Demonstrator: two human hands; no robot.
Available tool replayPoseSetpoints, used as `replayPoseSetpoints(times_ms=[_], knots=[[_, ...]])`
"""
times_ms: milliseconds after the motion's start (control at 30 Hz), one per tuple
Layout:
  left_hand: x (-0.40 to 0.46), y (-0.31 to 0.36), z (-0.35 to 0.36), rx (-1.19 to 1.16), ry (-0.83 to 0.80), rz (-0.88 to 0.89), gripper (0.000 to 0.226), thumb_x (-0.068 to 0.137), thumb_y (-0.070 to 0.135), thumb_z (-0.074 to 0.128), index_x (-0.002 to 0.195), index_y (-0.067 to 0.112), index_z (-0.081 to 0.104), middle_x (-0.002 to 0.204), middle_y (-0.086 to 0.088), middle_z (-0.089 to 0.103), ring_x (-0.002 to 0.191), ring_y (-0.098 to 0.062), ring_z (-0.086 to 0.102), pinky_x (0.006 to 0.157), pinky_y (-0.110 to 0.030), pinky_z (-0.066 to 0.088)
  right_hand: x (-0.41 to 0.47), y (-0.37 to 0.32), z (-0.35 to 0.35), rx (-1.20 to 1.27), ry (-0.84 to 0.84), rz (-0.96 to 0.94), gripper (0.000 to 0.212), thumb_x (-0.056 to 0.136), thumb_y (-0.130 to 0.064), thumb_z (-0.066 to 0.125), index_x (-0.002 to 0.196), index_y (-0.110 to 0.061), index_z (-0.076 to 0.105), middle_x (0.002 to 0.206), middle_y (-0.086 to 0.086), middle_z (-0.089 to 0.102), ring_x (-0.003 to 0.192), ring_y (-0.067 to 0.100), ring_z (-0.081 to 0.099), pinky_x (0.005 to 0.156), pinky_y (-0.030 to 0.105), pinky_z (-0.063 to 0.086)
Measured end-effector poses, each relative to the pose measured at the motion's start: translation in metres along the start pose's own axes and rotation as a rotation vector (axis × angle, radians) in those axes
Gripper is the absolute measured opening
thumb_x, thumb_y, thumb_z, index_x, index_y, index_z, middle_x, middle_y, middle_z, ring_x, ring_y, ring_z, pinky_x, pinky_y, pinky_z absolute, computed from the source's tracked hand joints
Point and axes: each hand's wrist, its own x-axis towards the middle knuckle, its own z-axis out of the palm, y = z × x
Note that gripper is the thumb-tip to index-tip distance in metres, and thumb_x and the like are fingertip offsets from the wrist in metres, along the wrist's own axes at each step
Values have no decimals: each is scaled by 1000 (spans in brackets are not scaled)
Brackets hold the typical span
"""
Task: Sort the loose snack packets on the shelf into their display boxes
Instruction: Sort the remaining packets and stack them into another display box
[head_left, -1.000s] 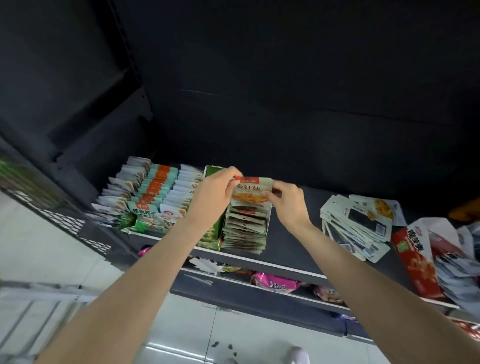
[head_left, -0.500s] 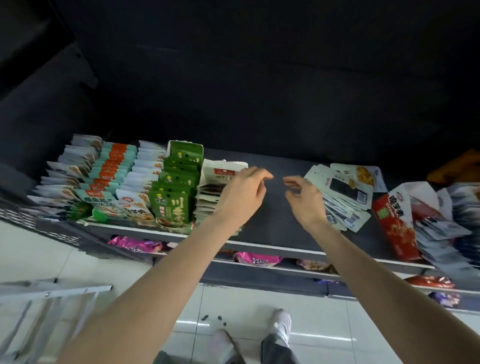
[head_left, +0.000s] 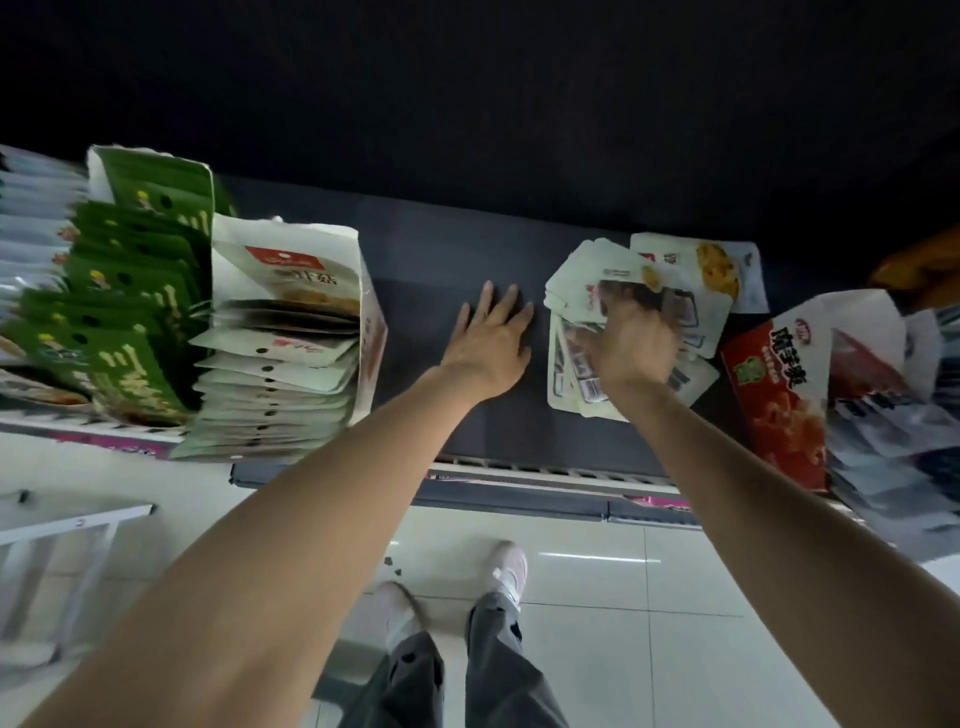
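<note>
White display box (head_left: 291, 332) at 9 o'clock filled; right hand (head_left: 631, 345), grip unclear, on loose packets (head_left: 639, 291); left hand (head_left: 488, 338) fingers straight.

The tall red cardboard display box (head_left: 774, 395) has big white Chinese words down its front, 随手爽 as best I can read them, under a small round logo too tiny to read. Left of that red box, the white cardboard display box (head_left: 291, 270) has dark Chinese words, blurry and upside down, under a red label.
</note>
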Motion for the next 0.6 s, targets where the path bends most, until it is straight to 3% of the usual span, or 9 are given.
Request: replayPoseSetpoints(times_ms=[67,167,233,300,367,433,500,533,600], knots=[[4,2,6,-47,51,-6,53,99,27,35,148,21,18,159,-1,-1,145,-24,-12,118,-42,-2,-7,-8,0,-95,62,-162,34,93,-32,53,123,-18,58,111,13,67,105,29,61,89,36,46],[0,12,6,-434,222,-90,43,98,22,37,140,13,39,153,-8,28,145,-25,11,117,-35,13,-17,-18,0,-84,60,-246,30,99,-26,39,110,-14,65,97,12,70,92,31,66,67,33,46],[-7,17,-2,-732,315,-175,35,97,17,40,130,10,49,137,-8,49,133,-21,38,105,-23,29,-22,-21,-8,158,139,-187,26,99,-27,41,100,-11,61,86,14,68,82,33,65,62,32,40],[-16,20,-11,-871,343,-175,35,95,15,46,129,11,46,131,-6,54,123,-18,49,98,-22,36,-29,-22,-18,497,159,-126,17,98,-24,43,87,-13,49,69,7,57,63,27,54,56,29,33],[-26,19,-23,-917,346,-117,41,91,17,55,129,11,41,131,-4,55,121,-17,52,100,-29,42,-33,-24,-33,813,139,-76,17,98,-20,42,84,-12,40,63,-2,45,56,15,42,51,28,31],[-39,18,-37,-901,370,-84,35,89,18,59,121,9,48,120,-3,62,109,-13,59,87,-21,49,-37,-29,-53,1075,148,-36,16,98,-18,43,84,-9,42,69,-1,49,60,10,44,54,27,36],[-56,14,-54,-798,457,-78,22,88,19,61,107,7,57,104,-3,68,92,-13,63,68,-13,47,-42,-35,-73,1167,145,-41,9,96,-18,49,90,-11,48,81,-1,60,69,6,57,56,21,46],[-65,11,-63,-750,505,-69,18,88,19,62,100,6,59,99,-2,69,87,-13,63,65,-16,47,-45,-39,-82,1183,109,-52,5,94,-18,54,95,-15,50,85,-5,63,75,0,61,58,14,49],[-87,4,-83,-675,586,-27,16,88,21,61,95,6,58,96,-2,69,83,-12,63,67,-25,53,-54,-48,-98,1216,4,-92,17,88,-14,63,103,-18,55,93,-9,67,83,-4,63,63,10,52]])
